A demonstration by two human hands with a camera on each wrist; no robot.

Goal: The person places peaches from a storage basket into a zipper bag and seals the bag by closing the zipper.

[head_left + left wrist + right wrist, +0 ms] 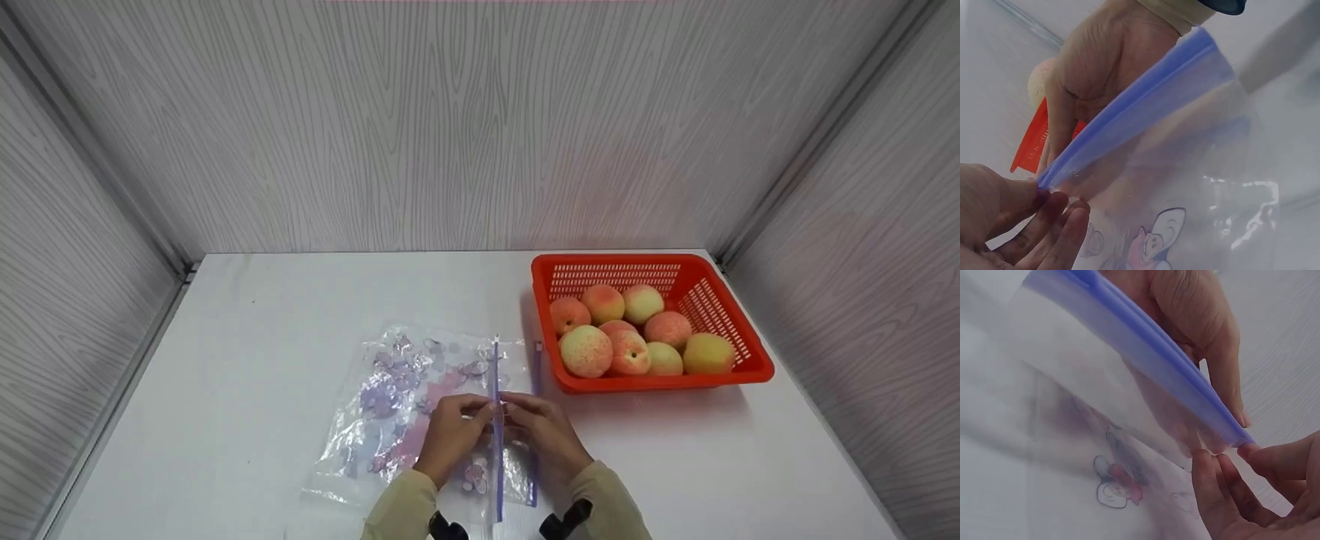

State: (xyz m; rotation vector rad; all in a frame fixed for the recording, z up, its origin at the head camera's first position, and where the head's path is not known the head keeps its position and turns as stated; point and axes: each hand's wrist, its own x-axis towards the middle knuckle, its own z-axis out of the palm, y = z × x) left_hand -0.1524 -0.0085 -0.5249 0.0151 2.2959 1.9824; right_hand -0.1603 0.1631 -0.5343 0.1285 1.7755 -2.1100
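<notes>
A clear plastic zip bag [337, 472] with pink and purple cartoon prints lies in front of me, its blue-purple zip strip [499, 480] raised along the right side. My left hand [452, 433] pinches this strip near its middle from the left. From the other side my right hand [553, 439] pinches it too, the fingertips of both hands almost meeting. In the left wrist view the strip [1145, 84] slants up to a free end. The right wrist view shows a printed figure [1114, 486] through the film below the right fingers. A second purple strip [538, 360] runs just right of the raised one.
A red plastic basket [660, 384] holding several peaches [586, 351] and a yellowish fruit [709, 353] stands at the back right of the white table [247, 375]. Grey wood-grain panels [450, 127] enclose the table at the back and both sides.
</notes>
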